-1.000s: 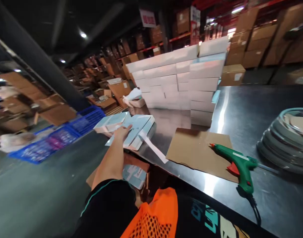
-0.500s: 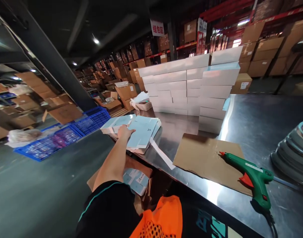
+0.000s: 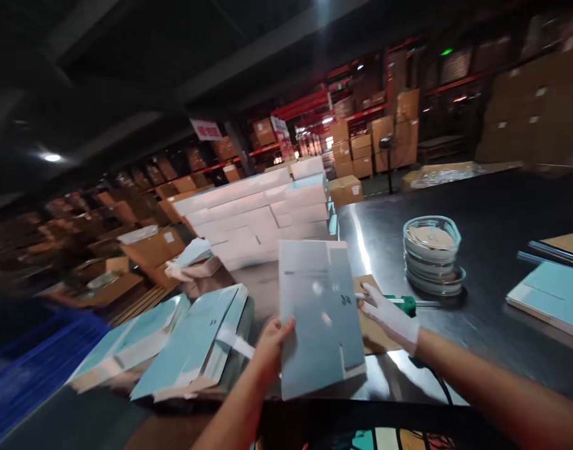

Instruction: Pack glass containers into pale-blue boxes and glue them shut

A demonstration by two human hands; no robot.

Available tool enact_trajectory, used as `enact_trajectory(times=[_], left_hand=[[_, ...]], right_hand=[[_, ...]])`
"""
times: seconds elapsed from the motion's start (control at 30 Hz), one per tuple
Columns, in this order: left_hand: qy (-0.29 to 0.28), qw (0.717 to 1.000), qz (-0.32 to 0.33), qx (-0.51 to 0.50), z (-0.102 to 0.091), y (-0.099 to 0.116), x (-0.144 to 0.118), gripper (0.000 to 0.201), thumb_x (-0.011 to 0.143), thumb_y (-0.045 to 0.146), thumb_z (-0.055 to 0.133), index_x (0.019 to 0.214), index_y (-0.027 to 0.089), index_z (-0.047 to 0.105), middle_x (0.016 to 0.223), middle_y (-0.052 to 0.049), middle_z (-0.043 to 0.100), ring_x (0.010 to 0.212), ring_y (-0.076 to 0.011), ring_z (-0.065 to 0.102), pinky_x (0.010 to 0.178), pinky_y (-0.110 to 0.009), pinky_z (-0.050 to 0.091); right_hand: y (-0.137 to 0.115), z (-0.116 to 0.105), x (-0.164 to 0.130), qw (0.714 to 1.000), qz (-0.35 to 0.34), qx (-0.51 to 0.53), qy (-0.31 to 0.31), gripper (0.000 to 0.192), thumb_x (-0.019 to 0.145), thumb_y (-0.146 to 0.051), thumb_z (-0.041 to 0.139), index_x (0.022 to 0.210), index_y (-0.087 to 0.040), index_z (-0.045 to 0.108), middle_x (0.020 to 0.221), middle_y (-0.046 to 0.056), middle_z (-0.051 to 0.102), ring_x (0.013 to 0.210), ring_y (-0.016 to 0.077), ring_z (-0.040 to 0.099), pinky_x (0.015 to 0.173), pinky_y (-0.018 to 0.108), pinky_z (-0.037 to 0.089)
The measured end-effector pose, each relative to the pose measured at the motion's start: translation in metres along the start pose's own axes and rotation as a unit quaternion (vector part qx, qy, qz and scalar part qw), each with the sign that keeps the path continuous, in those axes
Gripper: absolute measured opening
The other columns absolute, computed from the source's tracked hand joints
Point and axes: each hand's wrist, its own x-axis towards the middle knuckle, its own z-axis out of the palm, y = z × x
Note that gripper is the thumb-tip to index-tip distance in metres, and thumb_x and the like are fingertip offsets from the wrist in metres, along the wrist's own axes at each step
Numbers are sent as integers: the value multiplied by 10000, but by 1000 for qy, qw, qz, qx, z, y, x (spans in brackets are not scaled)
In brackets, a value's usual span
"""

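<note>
My left hand [image 3: 273,342] grips the left edge of a light-blue flat folded carton [image 3: 314,319], thumb on its front, held up over the table's near edge. My right hand [image 3: 390,315], in a white glove, is at the carton's right edge with fingers stretched and apart; whether the fingertips touch it I cannot tell. Partly hidden behind that hand, the green glue gun [image 3: 405,304] lies by a brown cardboard piece [image 3: 375,334]. Left of the held carton are stacks of similar blue flat cartons [image 3: 192,337], with a white paper strip [image 3: 237,342] hanging off one.
A wall of stacked white boxes [image 3: 249,219] stands at the back of the metal table [image 3: 380,231]. Rolls of clear-edged tape [image 3: 433,256] are piled right of centre. More blue cartons [image 3: 548,300] lie far right. A blue crate [image 3: 37,369] is at left.
My left hand has lifted a flat carton off the stack and brought it right, in front of me. My gloved right hand has come into view. The view has swung right.
</note>
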Motion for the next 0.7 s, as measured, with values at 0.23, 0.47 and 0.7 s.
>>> enact_trajectory(times=[0.23,0.47,0.7], left_hand=[[-145,982,119,9,44,-36,1,1002,542,707,995,1363,195,733,1254,-195,803,1272,-472,722,1099,-600,578],[-121,941,260,181,71,-66,14,742,732,800,834,1221,243,801,1085,-175,826,1130,-422,780,978,-562,673],[-63,855,401,324,47,-48,6,414,1047,558,569,1233,273,805,1090,-157,825,1090,-369,783,1005,-553,644]], right_hand=[[2,12,-22,984,-13,123,129,1544,544,-1087,641,1714,-129,328,1632,277,529,1554,457,480,1305,614,360],[0,7,-42,976,-188,-24,109,1062,908,-831,634,1714,-186,383,1648,226,542,1582,399,464,1307,621,369],[-41,-44,-38,764,-447,-313,344,466,1006,-228,601,1469,-242,648,1493,167,655,1382,346,640,1154,565,539]])
